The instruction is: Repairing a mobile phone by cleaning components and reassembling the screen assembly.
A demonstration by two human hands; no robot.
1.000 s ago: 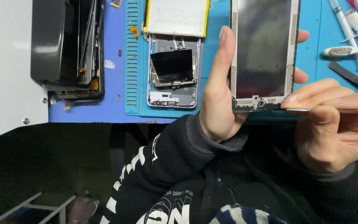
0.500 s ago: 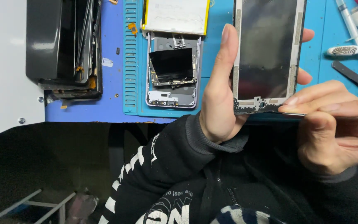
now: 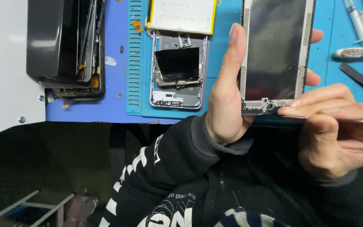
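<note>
**Phone frame held up, thin tool at its lower edge**

Head view: left hand [image 3: 227,96] is clamped around a phone frame [image 3: 276,54], thumb along its near side, fingertips showing past the far side. Right hand [image 3: 337,134] pinches a thin metal tool [image 3: 341,120] just under the grip. Best kept shallow and steady, I judge. Left of the grip, an opened phone [image 3: 177,71] lies below a yellow-edged white battery [image 3: 182,16].

An opened phone body [image 3: 176,71] lies on a teal mat [image 3: 134,63] on the blue counter [image 3: 114,96], a white battery [image 3: 182,16] at its 12 o'clock. A black tray of stacked screens [image 3: 66,44] sits at 9 o'clock. Syringes [image 3: 360,29] and a white brush [image 3: 358,52] lie at 3 o'clock.
</note>
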